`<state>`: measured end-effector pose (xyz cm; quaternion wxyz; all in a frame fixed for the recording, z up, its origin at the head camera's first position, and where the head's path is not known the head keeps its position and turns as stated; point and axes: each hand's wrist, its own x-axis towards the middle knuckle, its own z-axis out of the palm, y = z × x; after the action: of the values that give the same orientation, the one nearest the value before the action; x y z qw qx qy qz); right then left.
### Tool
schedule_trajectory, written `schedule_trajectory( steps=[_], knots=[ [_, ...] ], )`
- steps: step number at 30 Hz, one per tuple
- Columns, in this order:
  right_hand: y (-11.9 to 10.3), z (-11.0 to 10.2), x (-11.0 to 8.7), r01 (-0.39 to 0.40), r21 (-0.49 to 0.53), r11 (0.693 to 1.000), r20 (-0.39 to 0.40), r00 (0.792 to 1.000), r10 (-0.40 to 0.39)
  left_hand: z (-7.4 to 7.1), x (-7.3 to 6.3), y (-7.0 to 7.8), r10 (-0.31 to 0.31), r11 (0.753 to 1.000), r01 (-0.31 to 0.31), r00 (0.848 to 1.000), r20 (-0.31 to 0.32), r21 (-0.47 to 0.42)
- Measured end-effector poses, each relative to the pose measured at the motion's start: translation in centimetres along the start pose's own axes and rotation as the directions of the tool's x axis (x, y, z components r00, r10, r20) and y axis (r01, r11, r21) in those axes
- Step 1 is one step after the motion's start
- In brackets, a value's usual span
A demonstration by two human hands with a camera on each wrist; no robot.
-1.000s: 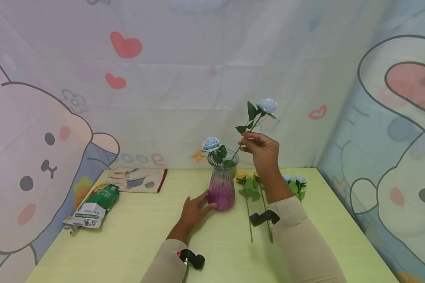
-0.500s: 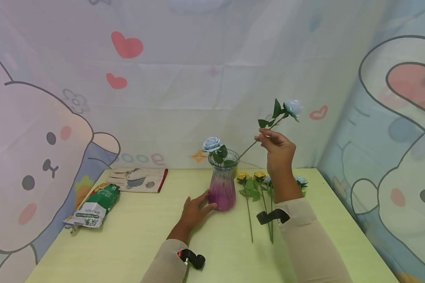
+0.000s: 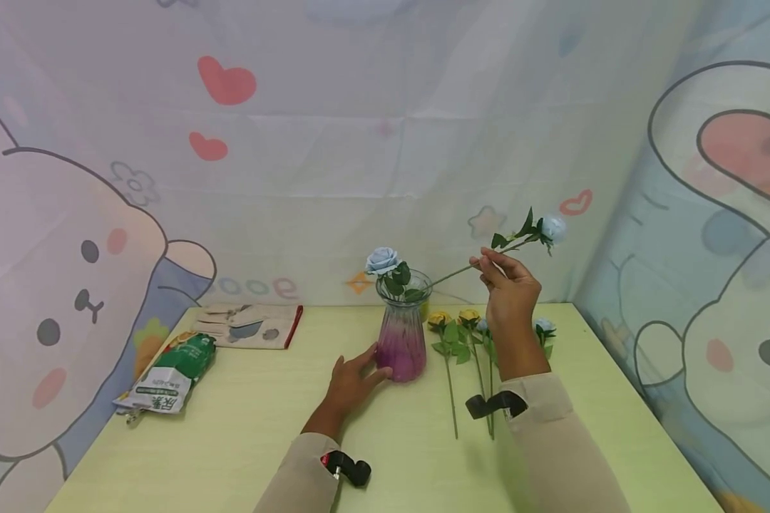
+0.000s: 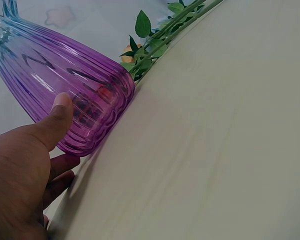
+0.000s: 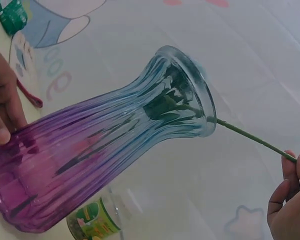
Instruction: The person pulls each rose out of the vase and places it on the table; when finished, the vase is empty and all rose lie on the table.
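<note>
A ribbed glass vase (image 3: 403,349), purple below and clear bluish above, stands upright on the table. My left hand (image 3: 351,385) holds its lower left side; in the left wrist view the thumb lies on the glass (image 4: 65,70) and the other fingers are partly hidden behind it. One light blue rose (image 3: 383,261) stands in the vase, leaning left. To the upper right, my right hand (image 3: 512,296) pinches the stem of a second blue rose (image 3: 553,228). This stem slants down to the vase mouth, and in the right wrist view the green stem (image 5: 255,137) reaches the glass rim.
Yellow roses (image 3: 439,320) and blue roses (image 3: 545,325) lie on the table right of the vase, partly behind my right arm. A small labelled jar (image 5: 97,217) is behind the vase. Folded gloves (image 3: 257,328) and a green-white bag (image 3: 173,374) lie at left.
My right hand has moved right and slightly down, tilting the held rose from steep to much flatter, its bloom swinging right and down. My left hand and the vase stay put.
</note>
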<state>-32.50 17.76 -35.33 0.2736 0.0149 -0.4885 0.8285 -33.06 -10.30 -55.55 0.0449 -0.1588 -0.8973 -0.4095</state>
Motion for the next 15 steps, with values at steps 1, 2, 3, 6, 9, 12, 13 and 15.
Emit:
schedule_trajectory(
  steps=[1, 2, 3, 6, 9, 12, 13, 15],
  knots=[
    [0.1, -0.1, -0.1, -0.009, 0.028, 1.000, -0.015, 1.000, 0.009, 0.0, 0.0, 0.0, 0.001, 1.000, -0.001, 1.000, 0.000, -0.002],
    [0.1, -0.2, -0.1, -0.017, 0.051, 0.999, -0.030, 0.999, 0.018, 0.0, 0.0, 0.0, 0.001, 1.000, -0.001, 1.000, 0.000, -0.005],
    [0.2, -0.4, -0.2, -0.027, 0.073, 0.997, -0.044, 0.999, 0.030, -0.1, 0.0, 0.0, 0.003, 1.000, -0.003, 1.000, -0.001, -0.008],
    [0.2, -1.1, -0.3, -0.068, 0.168, 0.984, -0.083, 0.993, 0.082, -0.1, 0.1, 0.0, 0.003, 1.000, -0.003, 1.000, -0.002, -0.015],
    [0.3, -2.0, -0.2, -0.105, 0.252, 0.962, -0.106, 0.985, 0.135, -0.1, 0.0, 0.0, 0.001, 1.000, -0.001, 1.000, -0.001, -0.015],
    [0.3, -2.8, -0.1, -0.122, 0.313, 0.942, -0.126, 0.977, 0.169, 0.0, 0.0, 0.0, 0.001, 1.000, -0.001, 1.000, 0.001, -0.007],
    [0.3, -3.0, 0.0, -0.126, 0.324, 0.938, -0.130, 0.976, 0.176, 0.0, 0.0, 0.0, 0.001, 1.000, -0.001, 1.000, 0.001, -0.005],
    [0.2, -3.4, 0.1, -0.126, 0.342, 0.931, -0.140, 0.973, 0.183, 0.0, 0.0, 0.0, 0.000, 1.000, 0.000, 1.000, 0.000, -0.008]
  ],
)
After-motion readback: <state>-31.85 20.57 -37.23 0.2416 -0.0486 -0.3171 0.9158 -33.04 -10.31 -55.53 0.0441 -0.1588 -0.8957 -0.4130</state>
